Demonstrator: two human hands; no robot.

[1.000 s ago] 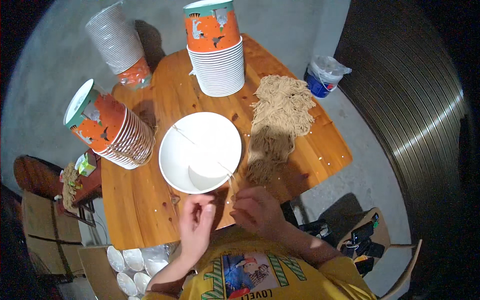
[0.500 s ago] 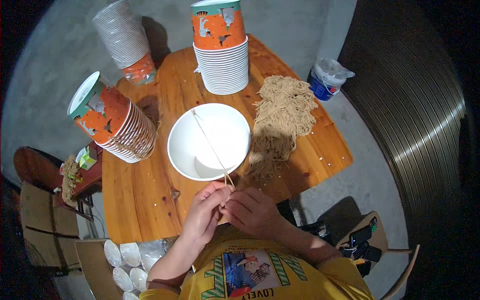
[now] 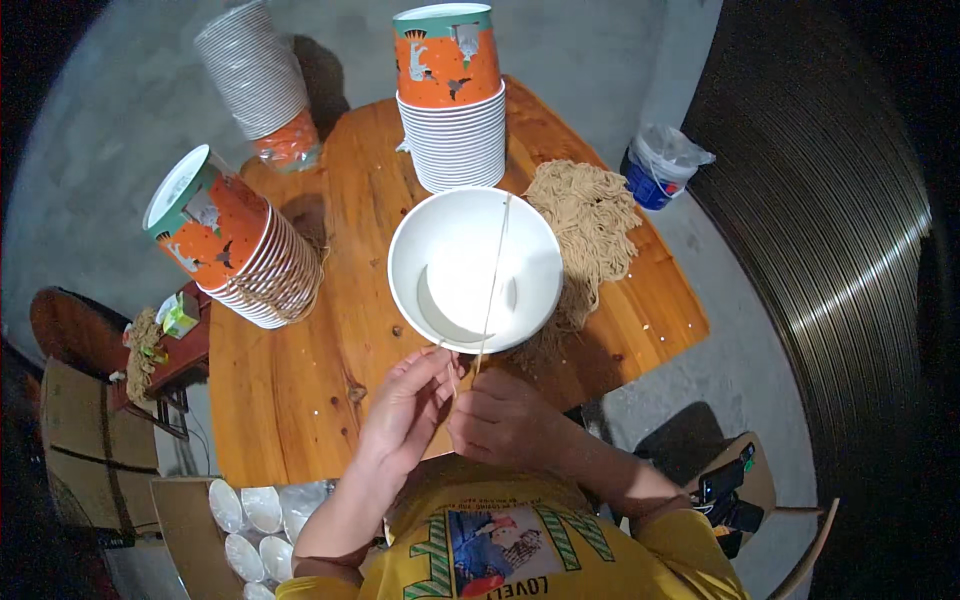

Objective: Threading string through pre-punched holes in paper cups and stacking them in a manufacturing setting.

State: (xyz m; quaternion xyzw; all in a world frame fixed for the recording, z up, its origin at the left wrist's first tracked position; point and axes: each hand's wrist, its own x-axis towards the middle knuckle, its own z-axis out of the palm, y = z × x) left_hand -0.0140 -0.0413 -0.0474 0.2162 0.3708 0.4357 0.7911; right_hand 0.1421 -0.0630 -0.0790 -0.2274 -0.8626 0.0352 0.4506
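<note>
A white paper bowl [image 3: 475,268] stands on the wooden table [image 3: 330,330] right in front of me. A thin pale stick [image 3: 494,285] lies across its opening, running from the far rim down to my fingers. My right hand [image 3: 505,418] pinches the stick's near end at the bowl's near rim. My left hand [image 3: 410,405] is beside it, fingertips touching the same end. A heap of tan dried noodles [image 3: 585,225] lies just right of the bowl.
Stacks of orange printed paper bowls: one upright [image 3: 452,95] behind the bowl, one tipped [image 3: 235,250] at the left, one [image 3: 262,85] at the far left corner. A blue tub [image 3: 658,168] sits on the floor at right. White lids [image 3: 255,520] lie lower left.
The bowl has come closer and more centred in view. The stick has swung from slanting left to nearly straight across the bowl. Both hands have closed together on its near end.
</note>
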